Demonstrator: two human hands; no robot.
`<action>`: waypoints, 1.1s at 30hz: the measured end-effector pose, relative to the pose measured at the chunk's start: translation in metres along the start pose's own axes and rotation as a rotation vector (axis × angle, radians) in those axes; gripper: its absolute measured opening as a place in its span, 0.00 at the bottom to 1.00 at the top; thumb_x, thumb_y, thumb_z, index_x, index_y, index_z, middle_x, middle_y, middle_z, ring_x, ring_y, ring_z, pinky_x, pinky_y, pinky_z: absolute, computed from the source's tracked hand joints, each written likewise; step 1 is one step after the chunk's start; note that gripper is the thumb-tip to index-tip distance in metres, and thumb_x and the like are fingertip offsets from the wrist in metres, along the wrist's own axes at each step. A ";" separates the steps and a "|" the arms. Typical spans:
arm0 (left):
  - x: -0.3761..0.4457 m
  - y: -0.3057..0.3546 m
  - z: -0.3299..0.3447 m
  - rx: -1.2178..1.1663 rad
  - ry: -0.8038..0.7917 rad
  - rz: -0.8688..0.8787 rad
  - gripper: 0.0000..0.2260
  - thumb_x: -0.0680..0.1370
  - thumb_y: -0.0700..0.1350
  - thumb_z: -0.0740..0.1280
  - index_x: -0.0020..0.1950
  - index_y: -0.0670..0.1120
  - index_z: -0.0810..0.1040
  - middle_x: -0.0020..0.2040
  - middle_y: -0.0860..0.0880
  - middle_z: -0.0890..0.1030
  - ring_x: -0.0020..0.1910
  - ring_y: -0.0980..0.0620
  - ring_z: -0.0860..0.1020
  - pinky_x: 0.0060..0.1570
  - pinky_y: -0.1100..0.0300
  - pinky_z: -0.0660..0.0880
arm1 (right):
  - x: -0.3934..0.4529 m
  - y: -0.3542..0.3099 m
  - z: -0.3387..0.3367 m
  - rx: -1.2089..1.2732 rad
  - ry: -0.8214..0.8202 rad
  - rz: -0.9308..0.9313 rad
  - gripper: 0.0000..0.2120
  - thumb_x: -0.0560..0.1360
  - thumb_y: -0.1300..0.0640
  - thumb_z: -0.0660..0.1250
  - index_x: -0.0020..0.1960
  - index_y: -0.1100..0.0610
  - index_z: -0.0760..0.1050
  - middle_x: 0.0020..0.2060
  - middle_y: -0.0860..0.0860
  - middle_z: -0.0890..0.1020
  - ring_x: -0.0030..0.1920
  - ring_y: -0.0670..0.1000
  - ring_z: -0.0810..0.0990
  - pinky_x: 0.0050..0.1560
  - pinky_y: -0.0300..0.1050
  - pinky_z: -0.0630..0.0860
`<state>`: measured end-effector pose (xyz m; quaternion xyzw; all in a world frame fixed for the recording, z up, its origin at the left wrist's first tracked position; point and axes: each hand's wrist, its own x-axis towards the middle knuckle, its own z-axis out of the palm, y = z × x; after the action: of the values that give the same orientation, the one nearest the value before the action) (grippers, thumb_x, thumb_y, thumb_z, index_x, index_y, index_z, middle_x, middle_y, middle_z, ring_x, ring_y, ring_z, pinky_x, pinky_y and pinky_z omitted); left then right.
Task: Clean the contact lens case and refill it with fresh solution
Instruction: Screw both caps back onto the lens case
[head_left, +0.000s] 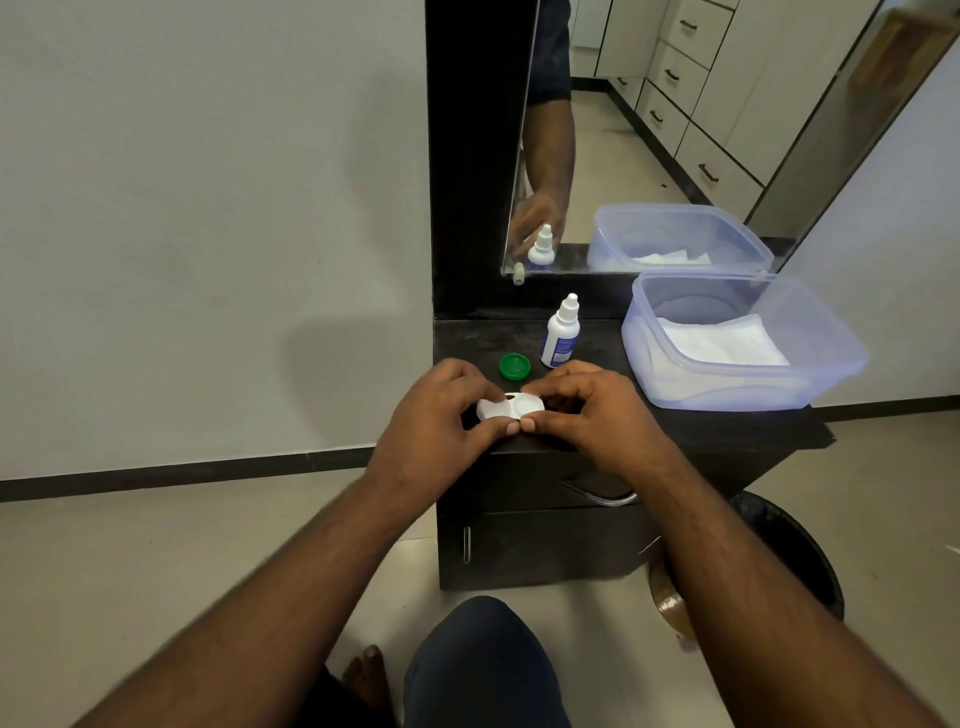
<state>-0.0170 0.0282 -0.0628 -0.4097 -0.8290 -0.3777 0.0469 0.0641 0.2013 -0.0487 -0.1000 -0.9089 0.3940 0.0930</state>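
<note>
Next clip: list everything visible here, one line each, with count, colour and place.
lens case: 1, white, held over the cabinet's front edge
cap: 1, green, on the cabinet top behind the hands
bottle: 1, white with blue label, upright beside the cap
tub: 1, clear bluish, right side of the cabinet top
tissues: white, several, inside the tub
cabinet: 1, dark, against the wall
mirror: 1, behind the cabinet top, reflecting bottle, tub and drawers
bin: 1, black, on the floor right of the cabinet
left hand: holds the case's left end
right hand: holds the case's right end
</note>
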 end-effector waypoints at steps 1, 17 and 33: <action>0.000 0.000 0.003 0.035 0.011 0.038 0.11 0.71 0.47 0.75 0.51 0.45 0.83 0.49 0.49 0.79 0.47 0.54 0.76 0.45 0.61 0.75 | 0.000 0.001 0.000 0.004 -0.001 0.000 0.16 0.68 0.57 0.76 0.55 0.52 0.82 0.47 0.44 0.79 0.49 0.42 0.78 0.48 0.30 0.71; 0.002 -0.006 -0.004 -0.102 -0.055 0.104 0.09 0.71 0.43 0.75 0.49 0.42 0.84 0.50 0.48 0.81 0.45 0.53 0.79 0.42 0.63 0.76 | 0.004 -0.002 -0.009 0.073 -0.031 0.053 0.13 0.72 0.53 0.72 0.56 0.48 0.81 0.52 0.44 0.82 0.52 0.42 0.79 0.58 0.42 0.74; 0.001 -0.010 0.000 -0.102 -0.043 0.077 0.10 0.71 0.45 0.75 0.50 0.44 0.85 0.50 0.50 0.80 0.45 0.57 0.77 0.43 0.72 0.72 | 0.002 -0.024 -0.032 -0.638 -0.215 0.045 0.14 0.75 0.52 0.67 0.58 0.56 0.80 0.54 0.54 0.79 0.53 0.52 0.77 0.53 0.44 0.72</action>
<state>-0.0250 0.0253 -0.0681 -0.4510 -0.7932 -0.4085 0.0227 0.0670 0.2080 -0.0096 -0.1020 -0.9886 0.1001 -0.0478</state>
